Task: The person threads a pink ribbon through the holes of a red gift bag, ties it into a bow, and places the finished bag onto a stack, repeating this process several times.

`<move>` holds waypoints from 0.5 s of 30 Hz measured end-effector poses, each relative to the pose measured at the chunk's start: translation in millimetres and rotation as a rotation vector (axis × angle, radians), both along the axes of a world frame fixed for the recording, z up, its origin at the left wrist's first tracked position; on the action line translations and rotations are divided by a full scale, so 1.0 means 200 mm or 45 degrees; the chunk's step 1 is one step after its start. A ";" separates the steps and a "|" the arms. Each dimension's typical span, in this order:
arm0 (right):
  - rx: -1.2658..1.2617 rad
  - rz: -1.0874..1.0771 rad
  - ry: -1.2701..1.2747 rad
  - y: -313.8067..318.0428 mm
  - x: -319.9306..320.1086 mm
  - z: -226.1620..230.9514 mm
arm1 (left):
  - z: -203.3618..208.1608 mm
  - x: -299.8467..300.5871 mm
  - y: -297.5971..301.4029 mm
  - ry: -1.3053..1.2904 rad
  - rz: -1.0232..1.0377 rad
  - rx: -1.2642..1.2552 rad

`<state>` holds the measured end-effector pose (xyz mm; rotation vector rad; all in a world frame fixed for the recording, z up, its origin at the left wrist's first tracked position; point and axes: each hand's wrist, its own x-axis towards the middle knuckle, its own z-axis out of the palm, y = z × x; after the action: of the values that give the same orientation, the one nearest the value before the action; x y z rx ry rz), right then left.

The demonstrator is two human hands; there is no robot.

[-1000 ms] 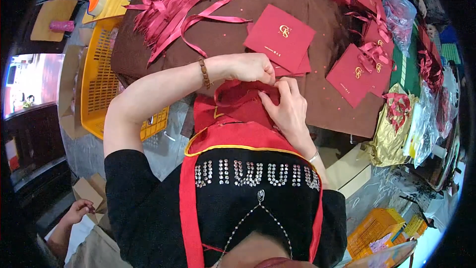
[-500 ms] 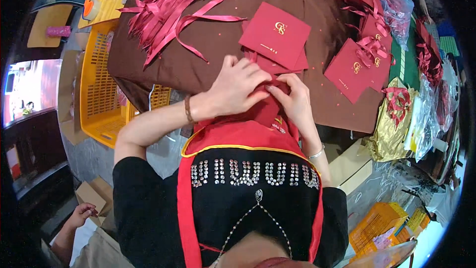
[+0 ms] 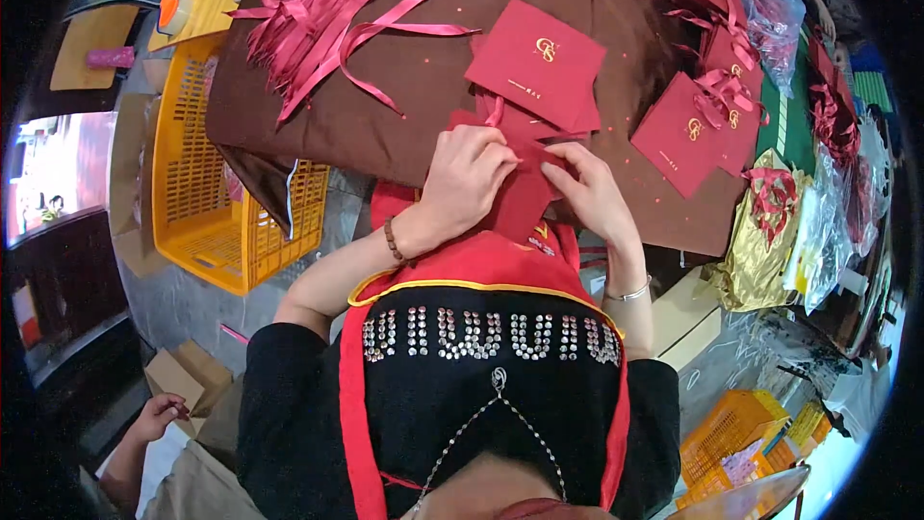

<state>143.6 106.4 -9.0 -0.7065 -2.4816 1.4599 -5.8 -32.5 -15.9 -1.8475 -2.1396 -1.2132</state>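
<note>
A dark-red paper gift bag [image 3: 525,202] lies flat at the table's near edge, against my apron. My left hand [image 3: 462,178] is closed in a pinch at its upper part; whether a ribbon end is also between the fingertips is too small to tell. Beside the bag's right edge, my right hand [image 3: 595,195] has thumb and forefinger apart, with nothing visible between them. Just beyond my hands is a stack of dark-red bags [image 3: 539,63] with gold print, a ribbon loop showing at its near side. A bundle of dark-pink ribbons [image 3: 332,14] spreads over the table's far left.
More red bags with ribbons [image 3: 688,130] lie along the right of the brown-covered table [image 3: 404,144]. A yellow plastic crate [image 3: 197,164] stands to the left. At right are a gold bag [image 3: 760,250] and clear plastic bags. Another person's hand [image 3: 159,416] shows at lower left.
My left hand has drawn back toward me and its fingers have closed into a pinch. My right hand has shifted right and down, away from the left, baring more of the bag.
</note>
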 end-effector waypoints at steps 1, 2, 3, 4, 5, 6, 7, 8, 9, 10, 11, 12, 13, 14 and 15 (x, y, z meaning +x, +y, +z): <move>-0.041 -0.002 -0.037 0.00 0.00 0.01 | 0.00 0.00 -0.01 -0.128 -0.038 0.007; -0.045 -0.012 -0.037 -0.01 0.00 0.02 | 0.00 0.00 -0.02 -0.255 -0.076 0.012; -0.169 -0.043 -0.057 -0.01 -0.01 0.04 | 0.05 0.01 -0.04 -0.348 -0.090 -0.163; -0.293 -0.075 -0.075 -0.02 -0.01 0.05 | 0.05 0.02 -0.03 -0.347 -0.096 -0.169; -0.299 -0.082 -0.072 -0.02 0.00 0.04 | 0.05 0.03 -0.01 -0.420 -0.095 -0.171; -0.288 -0.085 -0.076 -0.02 -0.02 0.04 | 0.04 0.02 -0.01 -0.502 -0.089 -0.160; -0.278 -0.089 -0.078 -0.03 -0.03 0.05 | 0.04 0.01 -0.01 -0.508 -0.092 -0.154; -0.271 -0.091 -0.084 -0.04 -0.04 0.06 | 0.03 -0.01 -0.02 -0.447 -0.093 -0.140; -0.392 -0.131 -0.119 -0.05 -0.04 0.08 | 0.04 -0.01 -0.01 -0.376 -0.095 -0.138; -0.512 -0.171 -0.154 -0.05 -0.03 0.09 | 0.04 -0.01 0.00 -0.305 -0.096 -0.135; -0.516 -0.174 -0.151 -0.05 -0.03 0.09 | 0.04 0.00 0.01 -0.303 -0.099 -0.139; -0.496 -0.174 -0.147 -0.05 -0.02 0.08 | 0.05 0.00 0.02 -0.272 -0.086 -0.107; -0.475 -0.174 -0.144 -0.05 -0.02 0.08 | 0.05 0.01 0.02 -0.241 -0.073 -0.073; -0.477 -0.177 -0.141 -0.05 -0.02 0.08 | 0.05 0.02 0.03 -0.239 -0.076 -0.076; -0.467 -0.178 -0.136 -0.05 -0.02 0.09 | 0.04 0.02 0.04 -0.182 -0.072 -0.066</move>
<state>140.1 95.7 9.5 -1.0230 -2.2014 1.8878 -1.0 -25.4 -7.4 -1.9093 -2.2254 -1.3534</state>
